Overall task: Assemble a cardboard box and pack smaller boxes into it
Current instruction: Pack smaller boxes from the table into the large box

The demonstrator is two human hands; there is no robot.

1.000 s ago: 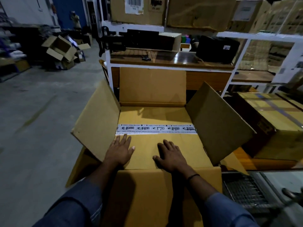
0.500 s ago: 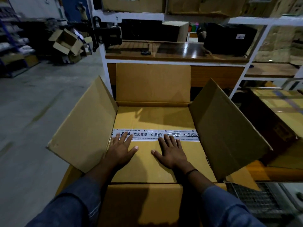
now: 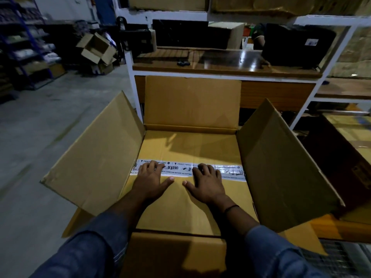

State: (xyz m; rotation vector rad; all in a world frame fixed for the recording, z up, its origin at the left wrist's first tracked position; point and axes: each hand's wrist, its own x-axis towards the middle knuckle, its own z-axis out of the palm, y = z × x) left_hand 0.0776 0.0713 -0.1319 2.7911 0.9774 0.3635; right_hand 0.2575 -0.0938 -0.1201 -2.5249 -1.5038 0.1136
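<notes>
A large brown cardboard box stands open in front of me, its four top flaps spread outward. A strip of white printed tape runs left to right across the seam of its floor. My left hand lies flat inside on the floor, fingers spread, fingertips on the tape. My right hand lies flat beside it, fingers also reaching onto the tape. Neither hand holds anything. No smaller boxes are inside the big box.
A white-framed wooden counter stands just behind the box with dark equipment on it. Another sealed carton sits to the right. A wire mesh surface is at lower right. Loose open cartons lie across the concrete floor at left.
Both hands have slid forward along the box floor, from near the front edge up onto the tape strip. The view has tilted down closer to the box.
</notes>
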